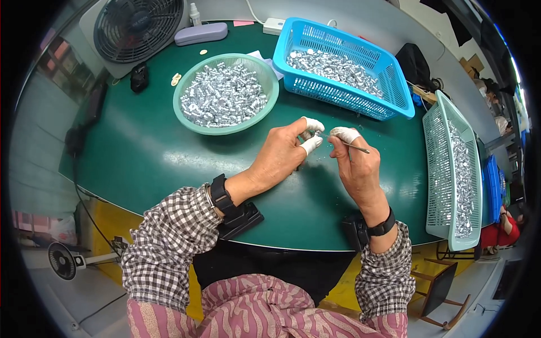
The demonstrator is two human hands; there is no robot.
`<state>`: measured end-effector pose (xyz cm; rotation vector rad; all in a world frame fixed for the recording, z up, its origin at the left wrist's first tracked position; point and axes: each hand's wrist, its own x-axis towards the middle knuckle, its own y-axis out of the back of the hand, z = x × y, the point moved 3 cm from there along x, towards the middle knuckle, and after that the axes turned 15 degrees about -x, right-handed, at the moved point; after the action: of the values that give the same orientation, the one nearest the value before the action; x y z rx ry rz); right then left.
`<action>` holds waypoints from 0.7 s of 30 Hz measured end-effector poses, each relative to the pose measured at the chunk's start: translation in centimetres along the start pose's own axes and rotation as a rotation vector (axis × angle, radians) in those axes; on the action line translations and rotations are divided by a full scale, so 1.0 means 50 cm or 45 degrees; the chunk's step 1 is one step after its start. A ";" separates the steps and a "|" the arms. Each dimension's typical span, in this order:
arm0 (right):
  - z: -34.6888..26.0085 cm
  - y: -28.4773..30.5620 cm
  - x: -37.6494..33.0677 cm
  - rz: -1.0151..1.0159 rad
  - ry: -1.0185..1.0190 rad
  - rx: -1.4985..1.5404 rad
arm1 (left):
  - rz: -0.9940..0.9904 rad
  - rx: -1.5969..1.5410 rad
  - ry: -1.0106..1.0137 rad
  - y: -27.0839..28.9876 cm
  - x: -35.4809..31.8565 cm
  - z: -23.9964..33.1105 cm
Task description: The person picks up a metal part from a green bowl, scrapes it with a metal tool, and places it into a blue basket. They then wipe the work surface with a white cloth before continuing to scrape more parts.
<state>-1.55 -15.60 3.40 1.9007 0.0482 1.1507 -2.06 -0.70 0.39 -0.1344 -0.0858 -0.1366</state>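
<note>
Over the middle of the green table, both my hands meet, with white wraps on some fingertips. My left hand is closed, pinching a small silvery metal part between wrapped thumb and finger; the fingers cover most of it. In my right hand is a thin metal pick, held like a pen, its tip reaching the small part. Beyond my left hand stands a round pale green basket heaped with small silvery metal parts. A blue rectangular basket behind my hands holds more of them.
A pale green rectangular basket of similar parts stands at the right edge. At the back left are a large black fan, a purple case and a small bottle. A wooden chair stands at lower right, a person in red beyond.
</note>
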 end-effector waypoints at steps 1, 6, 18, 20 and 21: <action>0.000 -0.002 0.000 -0.008 0.018 -0.025 | -0.012 0.041 -0.036 0.000 0.000 -0.001; -0.001 -0.019 -0.002 -0.134 -0.015 -0.019 | -0.006 0.181 -0.217 -0.010 -0.006 0.002; -0.008 -0.002 0.003 -0.011 -0.051 0.127 | -0.007 -0.152 -0.120 0.000 0.005 0.022; -0.010 0.006 0.006 0.007 -0.017 0.090 | -0.016 -0.139 -0.160 -0.004 0.002 0.028; -0.010 0.010 0.007 0.016 0.000 0.072 | -0.024 -0.122 -0.196 -0.006 0.000 0.031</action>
<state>-1.91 -15.40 4.07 1.9535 0.0696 1.1686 -2.21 -0.80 1.98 -0.2398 -0.2346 -0.1493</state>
